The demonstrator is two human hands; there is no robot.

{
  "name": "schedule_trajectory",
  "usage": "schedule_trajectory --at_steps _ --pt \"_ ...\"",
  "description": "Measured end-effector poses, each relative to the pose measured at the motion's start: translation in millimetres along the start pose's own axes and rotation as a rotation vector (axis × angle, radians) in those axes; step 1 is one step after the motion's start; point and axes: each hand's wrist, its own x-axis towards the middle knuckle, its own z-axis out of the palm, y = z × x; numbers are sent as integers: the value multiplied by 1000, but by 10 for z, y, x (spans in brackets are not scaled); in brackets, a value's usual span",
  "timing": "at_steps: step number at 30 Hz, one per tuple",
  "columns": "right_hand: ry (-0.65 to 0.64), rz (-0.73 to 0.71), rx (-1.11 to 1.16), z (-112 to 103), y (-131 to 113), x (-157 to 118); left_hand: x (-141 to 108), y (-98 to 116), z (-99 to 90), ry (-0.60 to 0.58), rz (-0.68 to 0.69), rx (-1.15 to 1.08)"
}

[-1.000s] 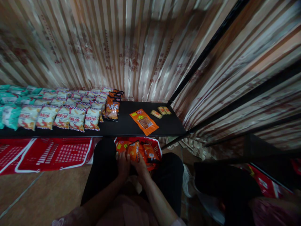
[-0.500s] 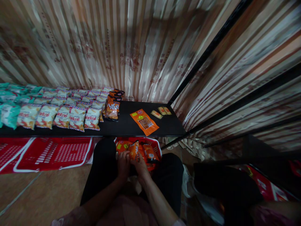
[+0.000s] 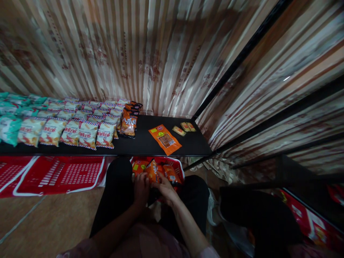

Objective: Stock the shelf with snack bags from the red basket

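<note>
Between my knees stands a red basket (image 3: 177,163) with several orange snack bags inside. My left hand (image 3: 141,188) has its fingers curled at the lower left of an orange snack bag (image 3: 152,172) in the middle. On that same bag's right side, my right hand (image 3: 166,189) grips with thumb and fingers, partly hidden by the hand itself. Another orange bag (image 3: 172,173) lies to the right in the basket, and one with a yellow label (image 3: 139,166) lies to the left.
A black shelf (image 3: 145,143) in front carries rows of white snack bags (image 3: 87,133), teal bags (image 3: 10,129), orange bags (image 3: 128,123), a flat orange packet (image 3: 165,139) and small yellow packs (image 3: 178,130). Red baskets (image 3: 72,173) sit below left. Another person's dark-clothed leg (image 3: 258,211) is at right.
My right hand has shifted slightly right and up along the orange snack bag, its wrist turned more. The bag sits a little further left and lower. My left hand stays nearly in place.
</note>
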Motion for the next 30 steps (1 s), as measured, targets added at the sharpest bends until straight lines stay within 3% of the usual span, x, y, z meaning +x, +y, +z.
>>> schedule_trajectory --at_steps 7,13,20,23,30 --pt "-234 -36 -337 -284 -259 40 -113 1 7 14 141 111" --pt "-412 -84 -828 -415 -479 134 -150 -12 -45 -3 409 323" --pt "-622 -128 -1138 -390 -637 203 -33 17 -164 -175 535 418" --pt "-594 -136 -1133 -385 -678 211 38 34 -244 -242 563 400" --pt "-512 -221 -803 -407 -736 236 77 37 -325 -292 450 402"
